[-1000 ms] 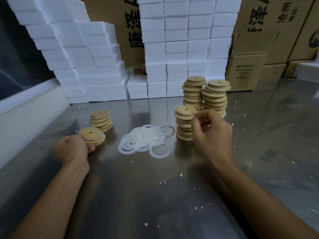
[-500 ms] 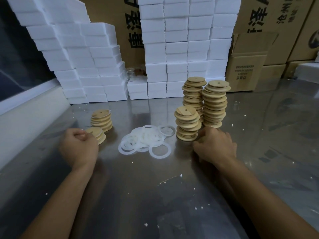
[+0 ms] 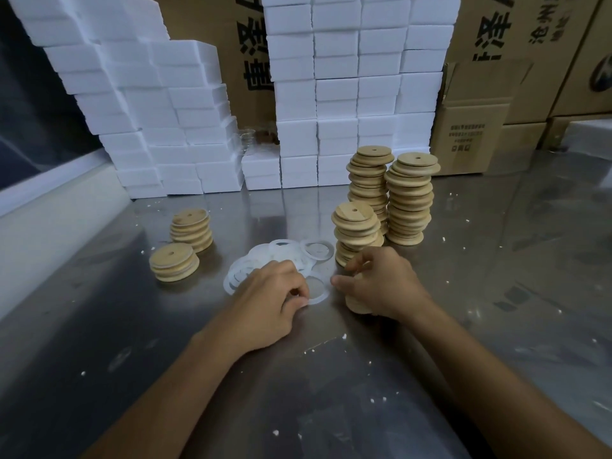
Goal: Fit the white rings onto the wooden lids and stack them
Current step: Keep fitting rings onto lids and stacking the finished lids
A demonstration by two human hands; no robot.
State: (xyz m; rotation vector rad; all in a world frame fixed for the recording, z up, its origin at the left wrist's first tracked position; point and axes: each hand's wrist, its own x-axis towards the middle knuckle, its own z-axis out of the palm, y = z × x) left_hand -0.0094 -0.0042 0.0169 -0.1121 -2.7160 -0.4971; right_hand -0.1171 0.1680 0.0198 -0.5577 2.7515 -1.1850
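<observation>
Hands both low on the steel table (image 3: 496,293), close together at the near edge of the ring pile (image 3: 281,256). Left hand (image 3: 265,303) knuckles up, fingers curled, thumb and fingertips pinching the rim of one white ring (image 3: 318,293) lying flat on the table at the pile's near-right side. Right hand (image 3: 384,286) just right of that ring, fingers curled around a wooden lid (image 3: 356,304); only the lid's lower edge shows under the palm, index finger sticking out toward the ring. Hands near each other, not touching.

Short lid stack (image 3: 356,233) just right of the pile, directly behind the right hand. Two taller lid stacks (image 3: 410,200) behind that. Left of the pile, well apart: low lid stack (image 3: 174,266) with white bands showing between lids, another similar stack (image 3: 192,228) just behind it. White foam blocks (image 3: 347,94) and cardboard boxes (image 3: 470,134) behind everything, far side of the table.
</observation>
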